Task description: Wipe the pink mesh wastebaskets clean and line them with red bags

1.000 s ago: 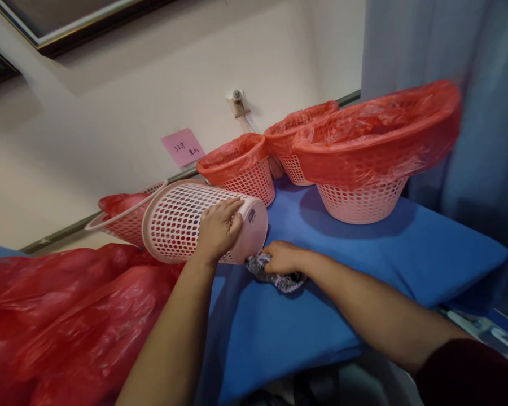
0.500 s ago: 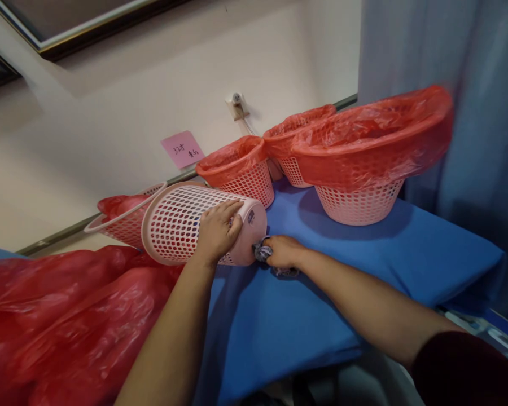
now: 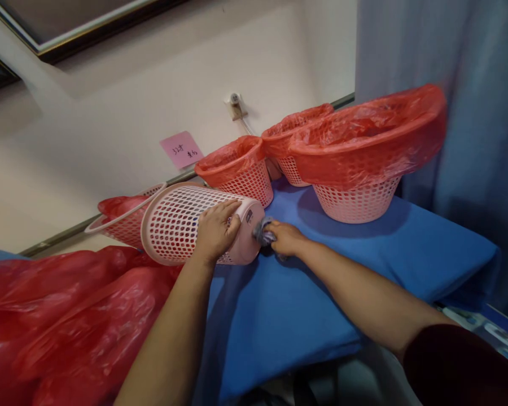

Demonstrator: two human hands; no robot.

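Note:
A pale pink perforated plastic wastebasket (image 3: pixel 175 223) lies on its side, its solid base band towards the right. Across the top of its wall my left hand (image 3: pixel 218 228) lies flat, fingers stretched out and thumb apart. My right hand (image 3: pixel 284 238) is closed round a crumpled grey cloth (image 3: pixel 265 231). The bunched cloth is up against the base end of the basket; the fingertips are partly hidden in it. A small dark label (image 3: pixel 249 216) shows on the base band.
Several baskets lined with red bags, including a large one (image 3: pixel 355 200), stand on the blue tablecloth (image 3: pixel 296 316). Another basket (image 3: pixel 125 225) leans behind the lying one. Red plastic bags (image 3: pixel 80 321) heap at the left. A pink note (image 3: pixel 181 150) and a socket (image 3: pixel 235 107) are on the wall.
My right hand has moved the cloth slightly upward along the base end of the basket. My left hand stays on the basket's side, and the basket lies much as before.

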